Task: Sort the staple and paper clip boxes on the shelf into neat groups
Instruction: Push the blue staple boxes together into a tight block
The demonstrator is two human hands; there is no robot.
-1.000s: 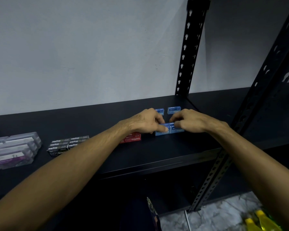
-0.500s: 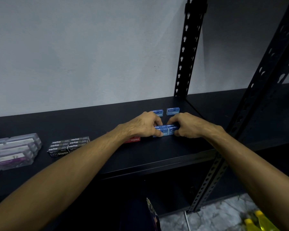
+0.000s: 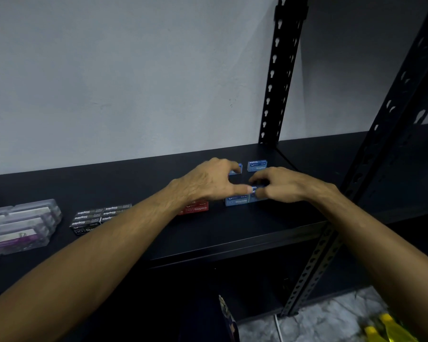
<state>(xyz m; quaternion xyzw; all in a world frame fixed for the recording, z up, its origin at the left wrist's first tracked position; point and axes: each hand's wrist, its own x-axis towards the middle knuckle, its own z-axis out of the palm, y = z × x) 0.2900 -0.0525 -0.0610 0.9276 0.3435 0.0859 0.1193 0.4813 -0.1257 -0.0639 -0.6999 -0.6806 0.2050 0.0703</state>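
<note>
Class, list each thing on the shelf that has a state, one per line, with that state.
Front blue staple boxes: side by side, both hands at them.
Back blue staple boxes: apart, untouched.
Red staple boxes: grouped, partly hidden.
Black staple boxes: packed together.
Clear clip boxes: stacked, closed.
Left hand: touching.
Right hand: pinching.

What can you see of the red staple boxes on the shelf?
The red staple boxes are small cardboard packs with white "Staples" print on the front. They lie flat on the black shelf, between the black staple boxes and the blue ones. The left forearm covers most of them, so their number is unclear.
</note>
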